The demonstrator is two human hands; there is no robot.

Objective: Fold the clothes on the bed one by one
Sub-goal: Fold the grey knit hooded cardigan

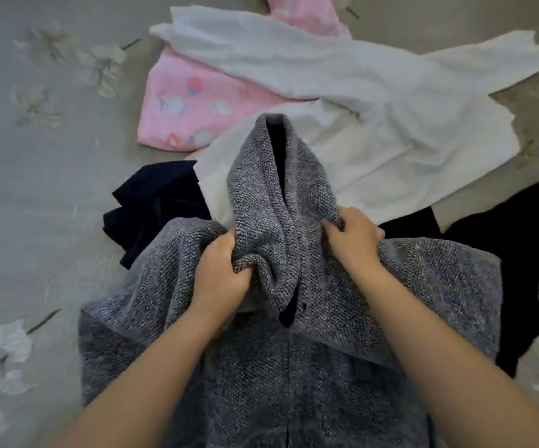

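A grey knitted hooded garment (294, 367) is spread on the bed (35, 205) directly beneath both forearms, with its hood (278, 189) extended away from the hands; the left hand (219, 279) is clenched on a bunched fold at the hood's base, and the right hand (353, 237) is curled over the fabric at the hood's opposite side, the two hands being held apart. Beyond the hands, a white garment (374, 124) is laid partly over a pink printed garment (190, 101); a dark navy garment (152, 205) is located to the left of the left hand and a black garment (513, 253) to the right of the right hand, both partly covered by the grey knit
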